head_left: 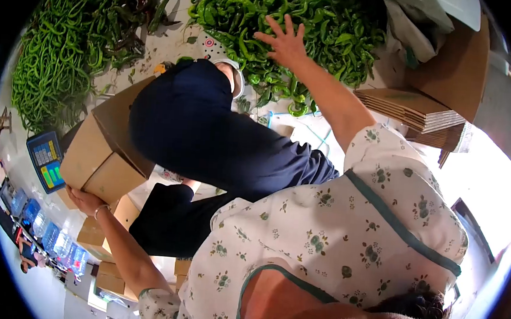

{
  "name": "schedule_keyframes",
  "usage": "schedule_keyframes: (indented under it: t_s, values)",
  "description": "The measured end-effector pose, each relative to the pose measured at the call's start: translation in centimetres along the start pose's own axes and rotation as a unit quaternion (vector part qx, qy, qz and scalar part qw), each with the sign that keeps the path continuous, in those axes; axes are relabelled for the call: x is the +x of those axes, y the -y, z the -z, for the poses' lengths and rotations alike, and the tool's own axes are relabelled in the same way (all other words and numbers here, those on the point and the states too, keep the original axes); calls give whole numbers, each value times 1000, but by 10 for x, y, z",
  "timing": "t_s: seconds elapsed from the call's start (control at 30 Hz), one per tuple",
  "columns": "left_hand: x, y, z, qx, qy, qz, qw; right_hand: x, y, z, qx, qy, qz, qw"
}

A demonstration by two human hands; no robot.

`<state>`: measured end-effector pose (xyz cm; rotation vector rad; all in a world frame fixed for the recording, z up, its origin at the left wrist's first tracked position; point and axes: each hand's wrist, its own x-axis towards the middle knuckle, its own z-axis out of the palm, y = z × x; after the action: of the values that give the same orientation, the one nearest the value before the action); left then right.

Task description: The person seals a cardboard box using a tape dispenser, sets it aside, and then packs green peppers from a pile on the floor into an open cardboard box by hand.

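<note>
My right hand (286,44) is stretched out over a heap of green peppers (334,24), with its fingers spread. It holds nothing, and I cannot tell whether the fingertips touch the peppers. My left hand (86,202) grips the lower edge of a cardboard box (100,162), and a bracelet shows at that wrist. The inside of the box is mostly hidden behind my bent leg in dark trousers (210,133). Right beside the box is the blue display panel of a scale (46,161).
Another pile of long, thin green peppers (50,71) lies at the upper left. A stack of flattened cardboard (413,108) stands at the right. Large water bottles (49,234) line the lower left, where another person (25,253) is visible. More cardboard boxes (113,279) are below.
</note>
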<state>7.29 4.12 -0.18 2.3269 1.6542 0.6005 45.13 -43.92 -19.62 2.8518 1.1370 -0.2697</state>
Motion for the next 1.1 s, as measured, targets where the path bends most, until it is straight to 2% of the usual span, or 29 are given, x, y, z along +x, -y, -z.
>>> schedule_keyframes:
  t_s: [0.03, 0.07, 0.13, 0.2, 0.27, 0.37, 0.47, 0.5, 0.6, 0.67, 0.73, 0.77, 0.8, 0.83, 0.9, 0.97, 1.03, 1.1]
  values:
    - [-3, -7, 2, 16, -1, -5, 1000, 6, -5, 0, -51, 54, -21, 997]
    - [-1, -9, 0, 17, -5, -8, 1000, 11, -16, -12, -65, 21, -14, 998]
    - [-3, -7, 0, 12, -7, -13, 1000, 18, -31, -2, -97, 66, -41, 992]
    - [-5, -4, -1, 8, -18, -31, 999, 18, -46, 0, -7, -1, -77, 997]
    - [-1, 6, -4, 13, -26, -55, 998, 18, -55, 5, 12, -22, -144, 989]
    - [-5, -8, -5, 10, -20, -26, 999, 11, -51, 10, 44, -101, -149, 983]
    - [2, 6, -7, 9, -16, -34, 999, 4, -11, 3, 69, -123, -95, 985]
    - [-1, 2, -5, 10, -14, -20, 1000, 2, 2, -5, 105, -102, -75, 986]
    - [-12, -28, 1, 3, -9, 17, 1000, 3, 25, -6, -24, -43, -63, 997]
    - [-16, -36, 2, -15, -4, 42, 999, 13, 15, -4, -98, 34, 14, 994]
    - [-15, -29, 0, 4, -10, 23, 1000, 30, -9, 1, -203, 100, 91, 970]
    - [-14, -25, 0, 13, -14, 14, 1000, 37, -21, 8, -174, 110, 76, 976]
    - [-12, -20, 0, 23, -17, 2, 1000, 42, -31, 7, -135, 79, 48, 986]
    - [-10, -14, -1, 32, -20, -10, 999, 48, -22, 48, -133, 116, 41, 983]
    - [-11, -12, -2, 33, -21, -13, 999, 53, -18, 77, -142, 78, 35, 986]
    - [-11, -15, -1, 22, -18, 2, 1000, 50, -28, 38, -154, -72, 39, 985]
    - [-12, -20, 2, 28, -11, 13, 999, 50, 0, 11, -136, -22, -43, 990]
    - [-8, -24, 1, 22, -12, 10, 1000, 38, 36, 5, -51, -1, 73, 996]
